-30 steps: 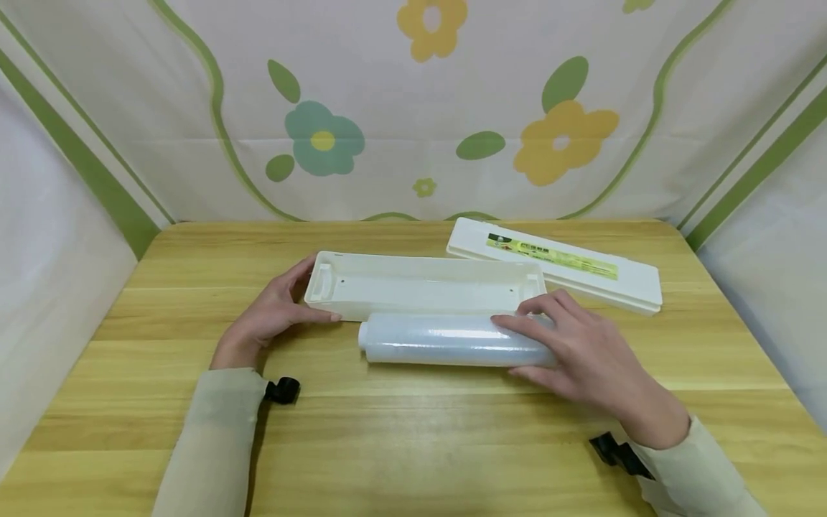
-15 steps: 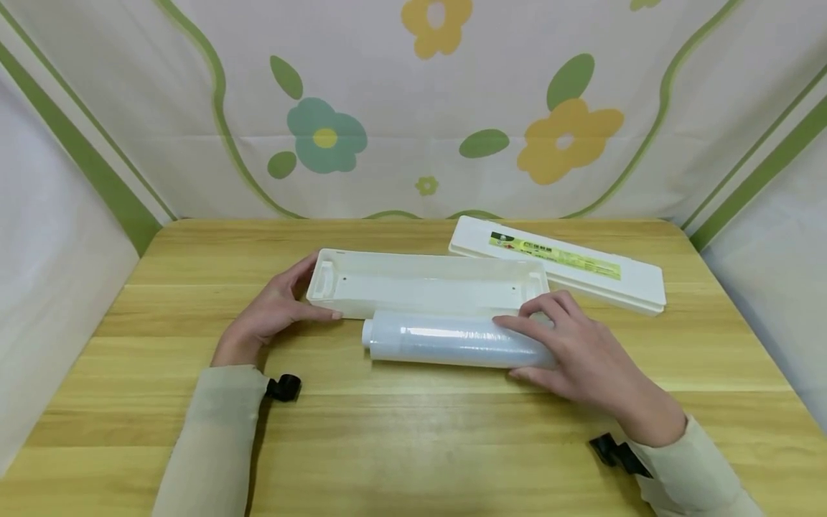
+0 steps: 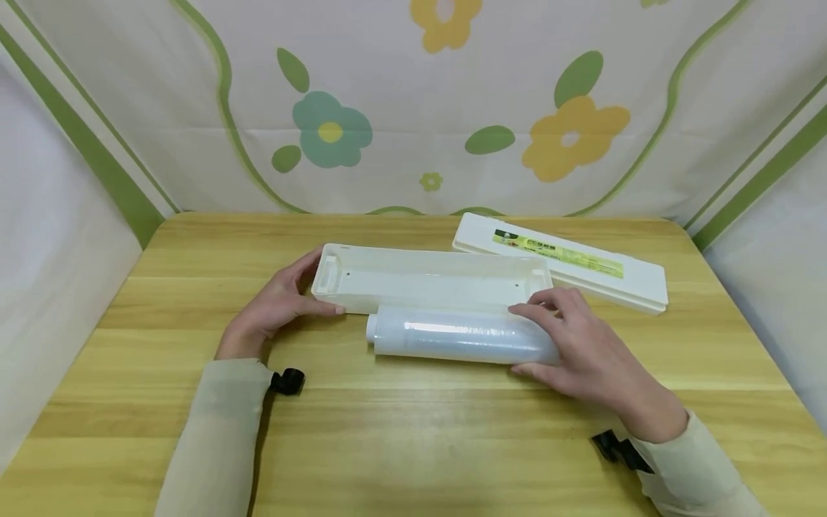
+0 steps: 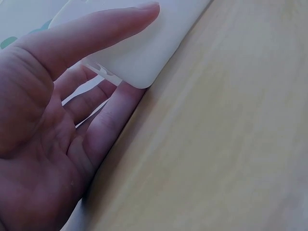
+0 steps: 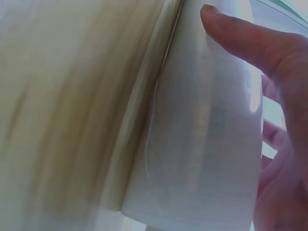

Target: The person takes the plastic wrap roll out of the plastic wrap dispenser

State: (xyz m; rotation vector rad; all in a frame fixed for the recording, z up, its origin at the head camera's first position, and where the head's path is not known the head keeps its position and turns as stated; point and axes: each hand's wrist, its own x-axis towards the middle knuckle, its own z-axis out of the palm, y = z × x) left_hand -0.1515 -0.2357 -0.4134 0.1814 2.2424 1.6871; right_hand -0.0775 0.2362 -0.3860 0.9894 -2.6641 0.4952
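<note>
A long white open box (image 3: 426, 283) lies on the table with its inside in view. At its left end my left hand (image 3: 278, 309) holds it, thumb along the front wall and fingers round behind the end. The left wrist view shows that thumb lying over the white box wall (image 4: 139, 53). Just in front of the box is a clear roll of cling film (image 3: 452, 336), a white core end poking out at its left. My right hand (image 3: 584, 348) grips its right end, thumb on the near side. In the right wrist view the thumb presses the film roll (image 5: 207, 120).
Behind the box to the right lies a white lid (image 3: 581, 267) with a green and yellow label, set at an angle. The wooden table (image 3: 413, 445) ends at a flowered cloth backdrop (image 3: 400, 93), with cloth walls on both sides.
The head view has shifted slightly, so everything sits a little higher and further right. My right index finger has moved slightly along the roll. Both hands keep their holds.
</note>
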